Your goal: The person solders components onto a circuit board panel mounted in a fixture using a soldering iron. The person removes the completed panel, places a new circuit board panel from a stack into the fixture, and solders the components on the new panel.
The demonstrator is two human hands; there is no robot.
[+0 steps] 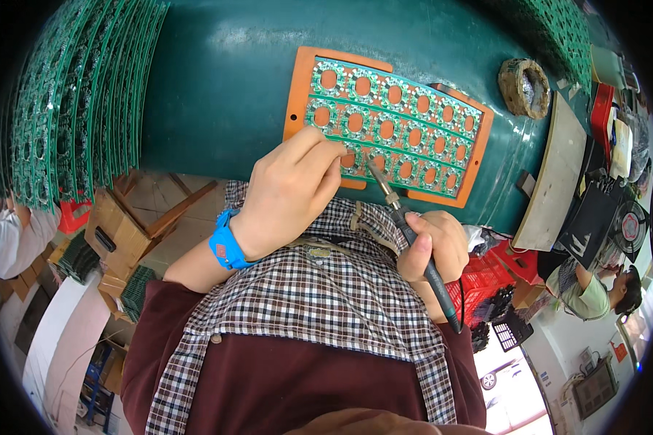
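Soldering iron, dark-handled and metal-tipped, is pointing at a green rectangular circuit-board panel lying in a flat orange tray.

My right hand is gripping it; my left hand is pinching above the near row, holding what, I can't tell. Steadying the tip clear of my fingertips seems wise. Room is opening leftward across the glossy green tabletop, toward upright green boards; a rough brown bowl is bounding the right.

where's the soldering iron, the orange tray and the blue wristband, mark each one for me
Soldering iron [437,284]: head view, on the dark handle, below the gripping fingers
Orange tray [300,78]: head view, on the bare left rim
Blue wristband [229,239]: head view, on the middle of the band
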